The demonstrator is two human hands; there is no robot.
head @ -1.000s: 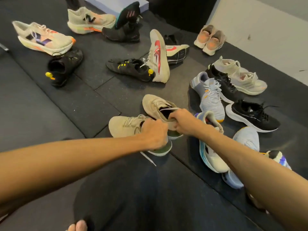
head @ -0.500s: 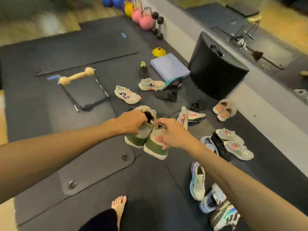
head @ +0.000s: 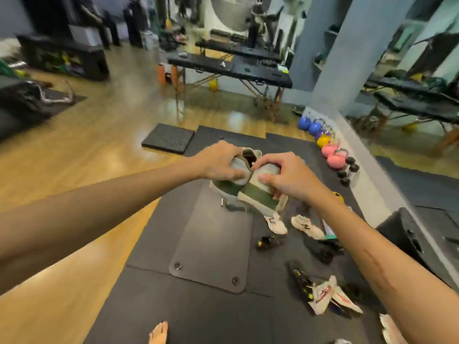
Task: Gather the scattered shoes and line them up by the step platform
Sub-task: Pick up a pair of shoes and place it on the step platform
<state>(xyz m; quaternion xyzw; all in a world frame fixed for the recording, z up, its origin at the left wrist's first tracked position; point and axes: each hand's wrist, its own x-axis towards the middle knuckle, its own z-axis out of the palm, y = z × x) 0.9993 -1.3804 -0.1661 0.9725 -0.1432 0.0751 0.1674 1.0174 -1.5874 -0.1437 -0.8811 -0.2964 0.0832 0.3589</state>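
Two beige shoes with green soles hang in the air side by side, soles toward me. My left hand (head: 219, 161) grips the left beige shoe (head: 229, 186) at its heel. My right hand (head: 283, 175) grips the right beige shoe (head: 260, 197) the same way. Below them on the black mat lie scattered shoes: a white pair (head: 278, 223), black shoes (head: 323, 249), a black shoe with yellow details (head: 300, 279) and a white-and-red shoe (head: 323, 294). The step platform is mostly hidden behind my right arm; only a pale sliver of it (head: 327, 228) shows.
A row of coloured kettlebells (head: 323, 142) and black dumbbells (head: 347, 171) lines the wall on the right. A black box (head: 407, 234) stands at the right. A grey mat (head: 211, 244) lies on the black floor mat. My bare foot (head: 159, 335) is at the bottom.
Both hands have lifted the beige pair off the mat and raised it higher. My view has swung up from the shoes to the gym room.
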